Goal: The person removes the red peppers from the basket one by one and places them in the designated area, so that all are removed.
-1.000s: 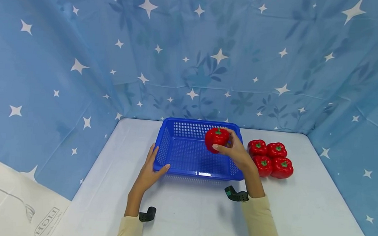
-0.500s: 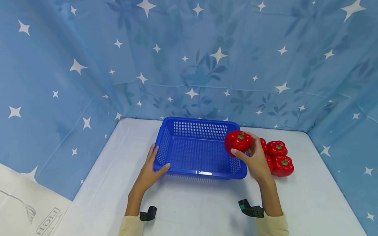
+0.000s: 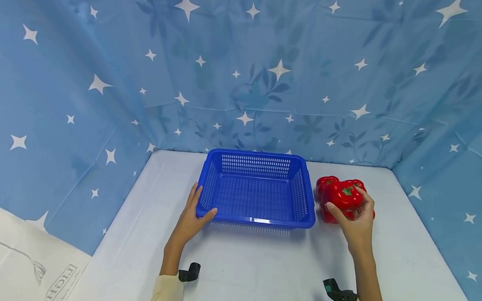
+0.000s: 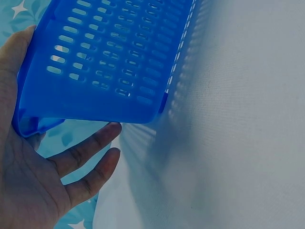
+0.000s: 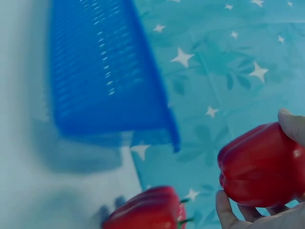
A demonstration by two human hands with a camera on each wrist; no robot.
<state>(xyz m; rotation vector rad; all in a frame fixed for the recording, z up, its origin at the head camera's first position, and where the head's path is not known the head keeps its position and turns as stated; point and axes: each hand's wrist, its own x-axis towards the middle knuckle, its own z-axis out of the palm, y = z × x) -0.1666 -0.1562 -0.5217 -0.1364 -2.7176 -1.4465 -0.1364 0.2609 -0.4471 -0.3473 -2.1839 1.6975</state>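
Note:
Gripped between thumb and fingers of my right hand (image 3: 358, 226), a red bell pepper (image 3: 341, 195) with a green stem is raised over the other bell peppers. In the right wrist view the held pepper (image 5: 259, 167) sits sideways in the fingers. My left hand (image 3: 189, 221) rests on the near left corner of a blue plastic basket (image 3: 257, 222), thumb on the front rim and fingers straight along the left side. Two fingers extend loosely under the basket's corner in the left wrist view. Nothing lies inside the basket.
Several red bell peppers (image 3: 325, 184) cluster on the white table (image 3: 250, 275) to the right of the basket, partly hidden by the held one. A blue star-patterned curtain (image 3: 245, 77) surrounds the table at the back and sides.
My right hand has carried the bell pepper rightward, from above the basket's right part to over the pepper cluster. The left hand and the basket have stayed in place.

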